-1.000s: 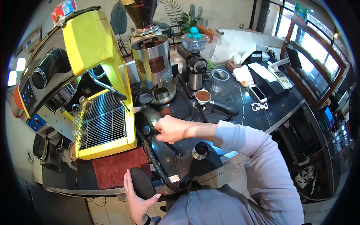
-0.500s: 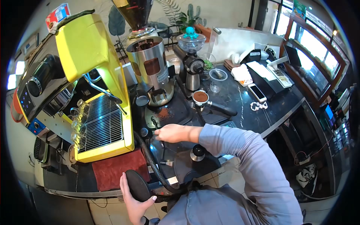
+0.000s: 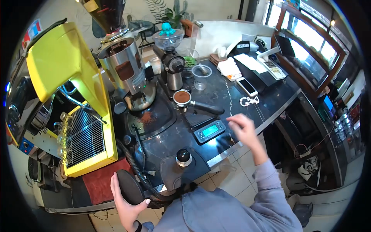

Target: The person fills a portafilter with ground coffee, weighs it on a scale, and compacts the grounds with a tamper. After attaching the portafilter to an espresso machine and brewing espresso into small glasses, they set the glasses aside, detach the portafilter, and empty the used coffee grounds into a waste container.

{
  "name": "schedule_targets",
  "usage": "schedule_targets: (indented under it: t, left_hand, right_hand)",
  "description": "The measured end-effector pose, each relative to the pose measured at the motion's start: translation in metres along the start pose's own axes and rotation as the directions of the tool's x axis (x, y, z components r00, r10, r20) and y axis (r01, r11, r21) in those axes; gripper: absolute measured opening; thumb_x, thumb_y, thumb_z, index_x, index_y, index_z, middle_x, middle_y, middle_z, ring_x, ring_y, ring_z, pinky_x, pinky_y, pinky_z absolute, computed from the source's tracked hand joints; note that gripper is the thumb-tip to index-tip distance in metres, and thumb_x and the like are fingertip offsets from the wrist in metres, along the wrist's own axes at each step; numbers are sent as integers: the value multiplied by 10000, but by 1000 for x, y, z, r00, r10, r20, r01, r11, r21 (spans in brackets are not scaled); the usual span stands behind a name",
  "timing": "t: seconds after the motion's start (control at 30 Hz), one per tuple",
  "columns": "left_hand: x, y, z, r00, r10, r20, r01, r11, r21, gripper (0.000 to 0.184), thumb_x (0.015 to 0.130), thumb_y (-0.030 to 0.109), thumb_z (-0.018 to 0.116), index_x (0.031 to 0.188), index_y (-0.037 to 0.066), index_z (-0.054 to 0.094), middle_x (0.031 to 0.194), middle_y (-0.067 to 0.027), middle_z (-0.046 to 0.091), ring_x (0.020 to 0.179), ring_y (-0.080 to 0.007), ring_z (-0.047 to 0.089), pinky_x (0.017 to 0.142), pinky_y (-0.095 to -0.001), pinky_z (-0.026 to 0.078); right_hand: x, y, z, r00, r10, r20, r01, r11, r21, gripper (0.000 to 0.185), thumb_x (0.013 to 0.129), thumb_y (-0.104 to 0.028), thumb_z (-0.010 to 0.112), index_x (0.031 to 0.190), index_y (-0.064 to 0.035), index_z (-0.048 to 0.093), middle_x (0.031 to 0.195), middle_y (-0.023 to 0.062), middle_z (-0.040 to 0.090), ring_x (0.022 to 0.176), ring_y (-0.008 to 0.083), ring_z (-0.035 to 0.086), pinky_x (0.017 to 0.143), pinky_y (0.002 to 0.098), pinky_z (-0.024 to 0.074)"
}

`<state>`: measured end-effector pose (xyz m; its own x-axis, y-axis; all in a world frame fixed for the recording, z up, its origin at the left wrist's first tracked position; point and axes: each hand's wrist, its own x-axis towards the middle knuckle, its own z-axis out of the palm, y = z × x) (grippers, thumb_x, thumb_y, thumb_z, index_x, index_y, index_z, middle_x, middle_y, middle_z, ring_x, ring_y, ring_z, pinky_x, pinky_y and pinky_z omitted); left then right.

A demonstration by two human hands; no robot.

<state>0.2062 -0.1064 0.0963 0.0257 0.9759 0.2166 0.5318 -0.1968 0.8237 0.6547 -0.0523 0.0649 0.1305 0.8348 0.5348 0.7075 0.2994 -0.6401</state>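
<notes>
Your left hand (image 3: 129, 210) holds the black round disc (image 3: 130, 187), thumb and fingers clamped on its edge. Your right hand (image 3: 244, 129), its fingers curled, is near the black scale with blue-lit screen (image 3: 210, 132). The black-handled metal portafilter, full of brown coffee (image 3: 182, 98), lies behind this scale.

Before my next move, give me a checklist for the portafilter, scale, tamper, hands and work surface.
1. Portafilter basket filled with coffee grounds: ok.
2. Digital scale display lit: ok; exact reading: cannot tell.
3. Tamper upright on its mat: ok.
4. Tray under the large grinder clean: not ok, loose grounds on it.
5. Right hand empty: cannot tell for sure; fingers curled, nothing visible in them.
6. Left hand free: not ok, holding a dark oval object.
</notes>
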Motion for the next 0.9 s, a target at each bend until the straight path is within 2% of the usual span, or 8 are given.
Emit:
schedule_targets:
  t: [0.13,0.37,0.47,0.57,0.63,0.73,0.8,0.9]
  left_hand:
    - [19,24,3,995,93,39,-96,992,77,1165,440,321,834,1422,-16,306,1401,-220,349,1287,-341,389,1064,-405,312]
    - [78,82,-5,952,303,-37,-294,943,157,1178,440,381,858,1411,-23,326,1367,-223,377,1242,-352,424,1046,-416,340]
    - [128,132,-2,864,498,-81,-450,833,321,1134,471,397,870,1392,-27,362,1353,-237,398,1252,-352,425,1047,-425,345]
    - [201,175,4,837,519,-172,-410,805,429,1057,571,468,840,1356,-80,393,1292,-233,471,1204,-311,485,1015,-382,380]
    - [275,188,5,902,380,-204,-243,839,488,1161,515,613,770,1354,-93,387,1304,-298,444,1215,-367,476,995,-388,421]
    - [348,201,7,977,190,-93,-110,832,544,945,514,660,744,1113,-63,629,1044,-251,654,1007,-332,641,894,-384,499]
    - [396,179,6,990,112,-81,-45,814,578,783,549,609,751,1018,-15,690,1006,-188,688,953,-289,666,851,-358,509]
    - [380,191,10,980,138,146,-185,902,389,552,655,453,763,987,17,688,911,-89,686,828,-173,637,769,-300,494]
  right_hand:
    - [-31,39,45,991,122,57,-111,979,-170,359,829,-191,610,1167,-69,622,1087,167,573,1044,328,524,915,391,413]
    - [-34,40,58,999,-10,31,21,933,-360,360,807,-190,633,1145,-69,642,1100,204,579,1041,372,527,894,438,443]
    - [-34,39,59,999,-7,47,25,920,-391,336,834,-188,608,1134,-41,642,1103,210,582,1036,379,524,902,455,435]
    - [-35,42,57,999,-39,32,46,967,-249,398,854,-187,590,1220,-30,581,1120,207,577,1057,373,514,911,447,425]
    - [-36,47,48,998,20,-67,-23,998,-52,437,865,-161,572,1281,-35,532,1125,206,581,1050,365,529,917,417,421]
    - [-36,73,28,873,423,-243,-326,877,353,395,867,-62,582,1258,-16,540,1097,147,625,941,222,613,831,312,481]
    - [-30,106,0,814,412,-409,-356,911,209,335,861,-50,581,1195,-23,571,1075,133,626,928,196,603,812,308,486]
    - [-21,159,-41,766,337,-547,-383,923,33,279,821,-69,606,1093,-24,563,1020,138,609,912,252,585,815,343,458]
